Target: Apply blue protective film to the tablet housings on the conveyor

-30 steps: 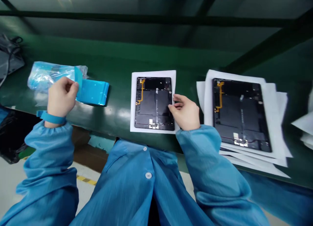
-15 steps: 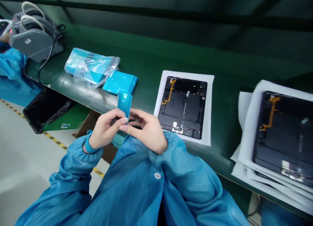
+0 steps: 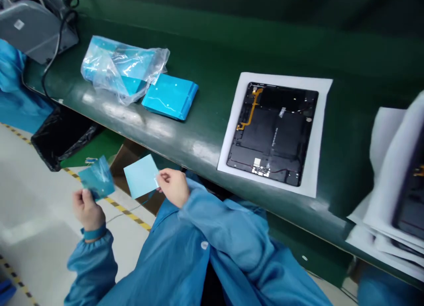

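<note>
My left hand point(image 3: 88, 211) pinches the lower edge of a translucent blue film point(image 3: 97, 179), held out over the floor. Between the fingertips of my right hand point(image 3: 174, 185) is the right edge of a pale blue square sheet point(image 3: 141, 175), in front of the bench edge. The two pieces are apart. On the bench beyond lies a stack of blue film sheets point(image 3: 168, 96), touching a clear plastic bag point(image 3: 124, 67) with more blue sheets inside. To the right, an opened tablet point(image 3: 273, 134) rests on a white foam sheet point(image 3: 228, 153), its black inside and orange flex cable showing.
A grey machine point(image 3: 35, 30) with a black cable stands at the far left, near another person's blue sleeve point(image 3: 11, 81). Below the bench hangs a black bin bag point(image 3: 62, 136), beside a cardboard box point(image 3: 127, 153). More tablets between white foam sheets point(image 3: 387, 164) are stacked at the right.
My hands were together over a folded blue film. Now they have separated: the left has moved left with the translucent film, the right holds the pale sheet. The view has shifted too.
</note>
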A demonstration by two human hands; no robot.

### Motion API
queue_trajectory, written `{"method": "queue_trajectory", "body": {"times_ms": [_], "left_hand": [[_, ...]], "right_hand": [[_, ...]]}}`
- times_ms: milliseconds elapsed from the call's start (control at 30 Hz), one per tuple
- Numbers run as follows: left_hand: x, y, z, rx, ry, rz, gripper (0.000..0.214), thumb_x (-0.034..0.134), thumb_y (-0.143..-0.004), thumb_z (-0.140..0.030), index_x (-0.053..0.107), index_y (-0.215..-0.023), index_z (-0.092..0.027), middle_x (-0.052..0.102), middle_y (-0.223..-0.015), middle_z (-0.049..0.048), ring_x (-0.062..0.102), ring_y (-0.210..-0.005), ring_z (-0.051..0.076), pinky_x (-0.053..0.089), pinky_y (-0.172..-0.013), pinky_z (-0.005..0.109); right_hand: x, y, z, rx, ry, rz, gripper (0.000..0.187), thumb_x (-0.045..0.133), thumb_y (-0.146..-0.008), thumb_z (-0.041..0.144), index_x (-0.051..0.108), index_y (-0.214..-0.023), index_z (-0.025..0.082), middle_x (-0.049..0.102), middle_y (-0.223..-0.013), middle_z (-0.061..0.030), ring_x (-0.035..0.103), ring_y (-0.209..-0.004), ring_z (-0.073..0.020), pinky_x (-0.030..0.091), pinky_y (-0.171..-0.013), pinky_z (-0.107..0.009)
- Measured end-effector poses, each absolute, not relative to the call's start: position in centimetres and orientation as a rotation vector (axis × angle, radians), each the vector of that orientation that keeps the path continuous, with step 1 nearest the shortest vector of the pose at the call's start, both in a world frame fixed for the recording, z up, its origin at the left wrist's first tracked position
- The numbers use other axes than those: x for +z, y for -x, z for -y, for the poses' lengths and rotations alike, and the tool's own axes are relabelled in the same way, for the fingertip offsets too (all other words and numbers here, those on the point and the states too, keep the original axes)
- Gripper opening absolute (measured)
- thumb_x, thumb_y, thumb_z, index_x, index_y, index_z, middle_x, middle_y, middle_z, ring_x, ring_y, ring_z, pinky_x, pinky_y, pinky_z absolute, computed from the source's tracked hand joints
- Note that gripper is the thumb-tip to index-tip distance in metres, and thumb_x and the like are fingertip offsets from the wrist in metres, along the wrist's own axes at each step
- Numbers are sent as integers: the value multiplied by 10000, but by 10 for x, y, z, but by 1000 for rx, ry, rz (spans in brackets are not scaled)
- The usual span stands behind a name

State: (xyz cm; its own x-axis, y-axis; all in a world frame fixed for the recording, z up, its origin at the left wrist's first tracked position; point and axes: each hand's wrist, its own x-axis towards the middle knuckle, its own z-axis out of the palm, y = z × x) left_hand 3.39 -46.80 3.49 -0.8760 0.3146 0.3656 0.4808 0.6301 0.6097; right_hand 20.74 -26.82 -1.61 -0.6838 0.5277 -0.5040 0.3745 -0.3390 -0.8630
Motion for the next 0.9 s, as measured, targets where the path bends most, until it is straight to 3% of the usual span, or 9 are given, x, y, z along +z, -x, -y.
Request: {"method": "queue_trajectory", "body": {"times_ms": [100, 167, 300, 433, 600, 767, 900], "left_hand": [[17, -44, 488, -983, 573, 2609, 263, 563, -903, -433, 480, -713, -271, 472, -607, -34, 445, -577, 211, 354, -577, 371], [9, -58, 489, -934, 593, 2590, 204, 555, -904, -399, 490, -742, -292, 481, -625, -23, 471, -570, 230, 367, -562, 393], [1, -90, 465, -892, 871, 2591, 71, 556, -884, -364, 545, -819, -337, 551, -705, 22, 564, -607, 269, 447, -569, 467], [3, -114, 425, -933, 1376, 2530, 15, 586, -859, -331, 599, -865, -333, 606, -725, 59, 623, -624, 267, 510, -555, 468], [25, -125, 376, -957, 1869, 2276, 254, 643, -829, -300, 632, -1077, -359, 688, -847, 67, 663, -702, 260, 551, -597, 450], [80, -111, 325, -804, 1961, 2165, 713, 779, -774, -489, 532, -1428, -350, 637, -1242, 163, 603, -1166, 423, 498, -942, 638], [118, -100, 271, -857, 2585, 1957, 376, 724, -881, -140, 658, -1208, -314, 738, -999, 33, 714, -872, 207, 594, -778, 354]], "right_hand": [[-40, -163, 264, 2181, 1255, 1816, 138, 604, -885, 188, 742, -885, 187, 740, -673, -33, 739, -657, -202, 596, -739, -310], [-43, -147, 260, 2161, 1275, 1882, 143, 652, -869, 176, 749, -974, 178, 770, -756, -62, 759, -762, -223, 585, -797, -327], [-18, -157, 262, 2200, 1070, 1996, 343, 817, -797, 362, 756, -1099, 211, 803, -996, -73, 756, -960, -232, 555, -913, -326], [22, -195, 266, 2104, 737, 2094, 307, 741, -865, 470, 787, -1052, 231, 806, -1051, -64, 754, -962, -227, 552, -922, -328], [47, -237, 242, 1653, 734, 2216, 271, 527, -1015, 299, 774, -945, 214, 796, -980, -75, 743, -918, -221, 549, -895, -352], [59, -292, 208, 1187, 626, 2277, 290, 474, -1043, 225, 749, -1134, 241, 786, -1075, -54, 740, -980, -182, 582, -878, -300], [77, -332, 182, 938, 624, 2157, 240, 538, -1023, 190, 739, -1153, 212, 788, -1029, -57, 746, -902, -151, 617, -850, -268]]}}
